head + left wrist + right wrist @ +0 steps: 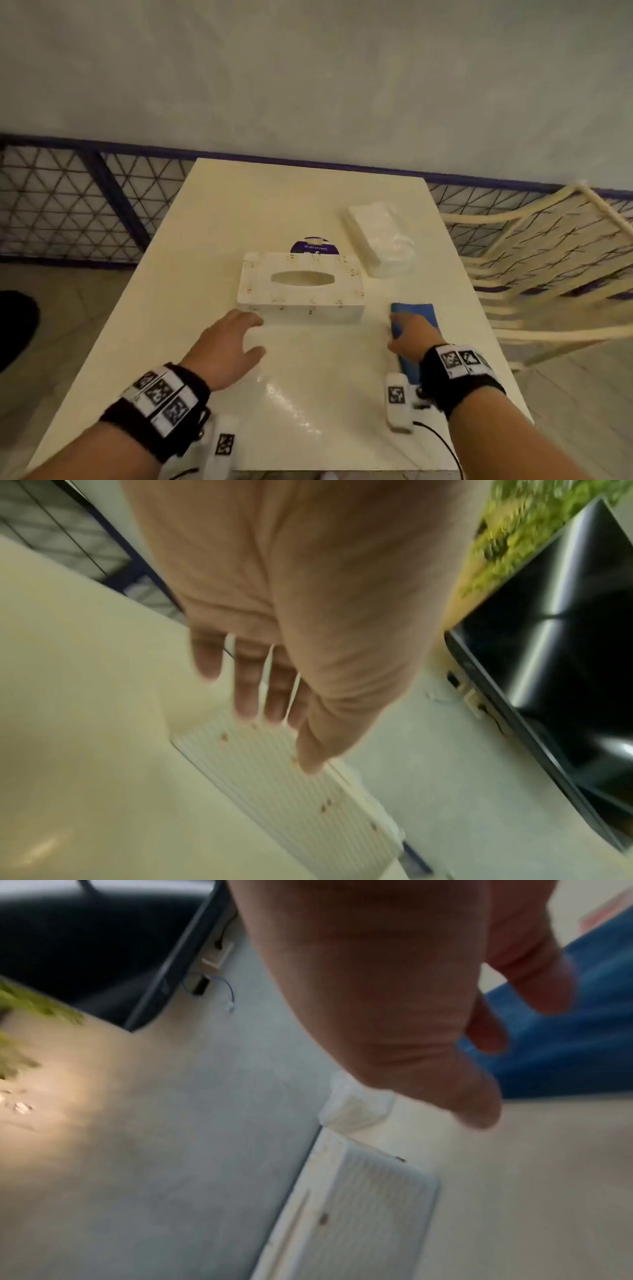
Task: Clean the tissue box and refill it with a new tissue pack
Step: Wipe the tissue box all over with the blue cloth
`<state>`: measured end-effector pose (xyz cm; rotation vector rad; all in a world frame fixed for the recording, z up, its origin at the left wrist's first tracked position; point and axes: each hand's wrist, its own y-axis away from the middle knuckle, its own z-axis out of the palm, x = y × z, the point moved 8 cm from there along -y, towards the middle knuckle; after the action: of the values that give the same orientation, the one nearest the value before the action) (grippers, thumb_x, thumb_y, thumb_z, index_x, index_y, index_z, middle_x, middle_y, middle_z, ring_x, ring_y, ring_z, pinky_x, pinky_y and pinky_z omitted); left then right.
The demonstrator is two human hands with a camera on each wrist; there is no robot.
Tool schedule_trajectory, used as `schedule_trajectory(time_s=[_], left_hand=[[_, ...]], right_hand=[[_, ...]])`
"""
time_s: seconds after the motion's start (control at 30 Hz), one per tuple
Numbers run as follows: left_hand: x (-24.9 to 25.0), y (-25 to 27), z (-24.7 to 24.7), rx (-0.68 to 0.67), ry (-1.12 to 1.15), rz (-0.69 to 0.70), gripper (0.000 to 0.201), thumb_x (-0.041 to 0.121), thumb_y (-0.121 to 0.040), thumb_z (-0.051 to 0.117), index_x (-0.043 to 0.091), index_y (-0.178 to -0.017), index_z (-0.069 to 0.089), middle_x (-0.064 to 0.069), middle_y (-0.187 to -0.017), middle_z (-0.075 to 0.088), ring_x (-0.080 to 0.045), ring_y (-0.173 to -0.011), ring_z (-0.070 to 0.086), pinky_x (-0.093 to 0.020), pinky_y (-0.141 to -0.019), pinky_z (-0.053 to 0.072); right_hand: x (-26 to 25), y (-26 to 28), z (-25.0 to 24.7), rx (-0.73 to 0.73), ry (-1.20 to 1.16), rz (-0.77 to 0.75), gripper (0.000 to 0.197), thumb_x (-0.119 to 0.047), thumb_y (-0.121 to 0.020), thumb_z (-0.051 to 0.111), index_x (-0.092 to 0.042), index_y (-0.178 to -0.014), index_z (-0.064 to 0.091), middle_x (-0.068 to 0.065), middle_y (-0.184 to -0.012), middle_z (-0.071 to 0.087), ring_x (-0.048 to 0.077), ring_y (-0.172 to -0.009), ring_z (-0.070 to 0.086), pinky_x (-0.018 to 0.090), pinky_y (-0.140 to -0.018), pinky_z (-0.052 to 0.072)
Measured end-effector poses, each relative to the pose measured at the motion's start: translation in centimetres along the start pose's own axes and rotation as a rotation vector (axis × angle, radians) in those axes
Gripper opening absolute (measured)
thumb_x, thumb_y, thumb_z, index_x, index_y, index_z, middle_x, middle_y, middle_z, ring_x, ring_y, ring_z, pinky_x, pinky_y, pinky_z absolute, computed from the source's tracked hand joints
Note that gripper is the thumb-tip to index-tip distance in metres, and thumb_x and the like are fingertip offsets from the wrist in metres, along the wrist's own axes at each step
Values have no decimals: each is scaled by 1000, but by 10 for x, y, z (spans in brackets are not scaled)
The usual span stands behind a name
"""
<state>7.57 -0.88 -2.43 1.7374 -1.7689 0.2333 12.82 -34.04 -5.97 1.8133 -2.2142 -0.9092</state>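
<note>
Two hands on a cream table (205, 240). Left hand (226, 346) at 7 o'clock of the tissue box (301, 287), fingers straight, slightly spread, near its front wall. Box at table centre, slot up, brown-spotted. Right hand (411, 334) at 4 o'clock, fingers curled onto a blue cloth (416, 313). Tissue pack (380, 238) at 1 o'clock.
</note>
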Motion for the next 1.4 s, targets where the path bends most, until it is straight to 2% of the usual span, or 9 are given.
schedule_trajectory(time_s=[0.1,0.23,0.47,0.63,0.8,0.93,1.07,1.23,1.4], left_hand=[[30,-30,2,159,-311,91,75,40,-83,59,28,-147,21,8,-153,20,-16,-137,24,-39,-106,22],[31,-61,10,137,-484,50,89,14,-76,58,23,-149,7,6,-158,6,-18,-145,4,-47,-109,14],[36,-79,4,167,-593,105,70,7,-76,48,31,-139,32,9,-144,36,-16,-143,13,-49,-102,16],[25,-82,-6,191,-404,94,84,5,-70,55,35,-142,24,15,-136,49,-10,-140,18,-43,-102,8],[18,-88,-15,191,-338,67,92,14,-65,66,34,-142,19,19,-131,52,-7,-136,23,-43,-103,14],[16,-89,-16,229,-407,68,79,26,-72,64,32,-140,25,11,-141,42,-9,-136,25,-45,-103,14],[17,-88,-15,234,-416,86,73,27,-70,64,37,-134,32,1,-143,43,-10,-139,22,-46,-103,10],[13,-92,-9,159,-385,97,72,19,-67,66,47,-130,42,-3,-147,37,-15,-140,21,-43,-107,7],[25,-92,-10,123,-407,136,62,13,-71,65,40,-125,52,3,-133,51,-11,-135,32,-41,-106,11]], right_hand=[[16,-7,-3,3,136,148,82,-14,-79,58,-33,-148,19,6,-153,26,41,-135,31,51,-108,38],[45,-4,23,-190,271,234,97,-15,-82,53,-41,-147,-13,-2,-160,-15,41,-143,13,52,-114,28],[27,21,18,6,271,109,62,-21,-89,52,-26,-147,31,10,-145,36,31,-128,42,36,-104,43],[-51,60,-36,51,-162,-129,26,-14,-76,67,-15,-102,70,7,-98,71,24,-91,66,33,-79,53],[-165,66,-52,111,-198,-480,49,-4,-79,55,-30,-121,60,3,-116,68,24,-105,62,36,-95,49],[-222,42,26,-15,230,-485,50,-10,-87,51,-18,-135,43,11,-137,50,35,-118,49,41,-98,40],[-196,34,46,-50,435,-414,61,-17,-96,37,-23,-151,11,0,-161,11,39,-131,30,46,-98,39],[-120,7,11,-104,526,-64,68,-21,-94,43,-20,-152,6,1,-162,5,35,-141,22,46,-109,33],[-189,20,35,-158,589,-243,73,-18,-94,48,-6,-151,3,15,-160,5,33,-147,13,47,-119,15]])
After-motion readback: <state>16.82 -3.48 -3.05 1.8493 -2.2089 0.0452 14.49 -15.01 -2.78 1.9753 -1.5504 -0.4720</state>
